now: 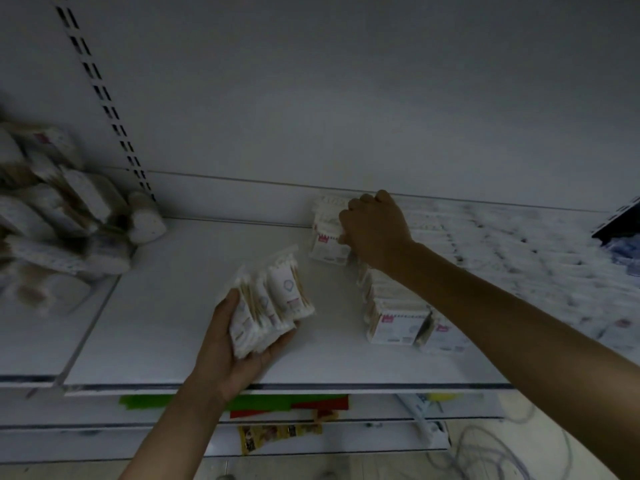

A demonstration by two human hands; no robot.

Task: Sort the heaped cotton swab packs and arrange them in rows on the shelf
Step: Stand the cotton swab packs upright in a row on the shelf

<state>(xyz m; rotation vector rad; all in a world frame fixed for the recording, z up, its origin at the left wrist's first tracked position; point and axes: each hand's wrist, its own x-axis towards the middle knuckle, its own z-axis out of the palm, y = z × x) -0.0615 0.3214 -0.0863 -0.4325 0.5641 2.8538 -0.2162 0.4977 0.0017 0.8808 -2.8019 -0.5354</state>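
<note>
Dim light leaves everything grey. A plain white back panel rises behind the white shelf, and a slotted upright slants down its left side. A dark bracket juts in at the far right. Underneath, a lower shelf shows green and red strips (too blurred to read). Pale floor lies at the lower right, with loose cables looped on it.
</note>
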